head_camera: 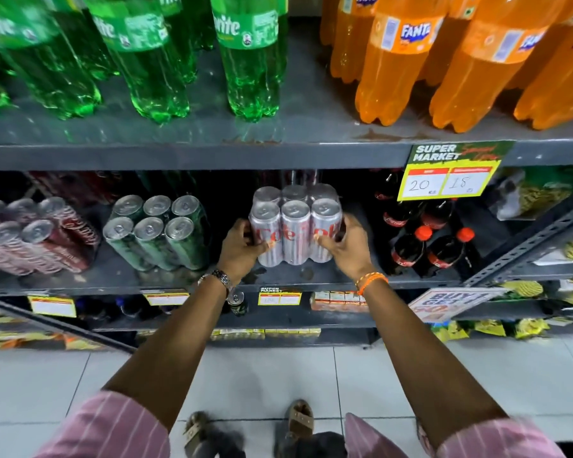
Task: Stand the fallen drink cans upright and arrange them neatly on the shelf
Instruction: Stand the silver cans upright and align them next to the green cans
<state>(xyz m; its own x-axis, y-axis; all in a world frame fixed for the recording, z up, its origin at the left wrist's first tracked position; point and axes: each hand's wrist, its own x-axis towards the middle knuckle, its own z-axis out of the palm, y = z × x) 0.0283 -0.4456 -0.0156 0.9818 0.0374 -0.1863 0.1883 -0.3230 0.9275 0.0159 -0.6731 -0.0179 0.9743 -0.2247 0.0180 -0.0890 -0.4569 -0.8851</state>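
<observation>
Fingers [262, 247] of the left hand [242, 249] curl around the left side of the silver can pack [295, 226], and the right hand [346, 247] wraps its right side, so both hands grip it. Its cans stand up on the middle shelf [278, 276]. A green can pack [159, 233] sits just left, and small cola bottles [424, 246] stand to the right.

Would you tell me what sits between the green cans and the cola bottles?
In the head view, the silver can pack, held by the left hand and right hand.
</observation>
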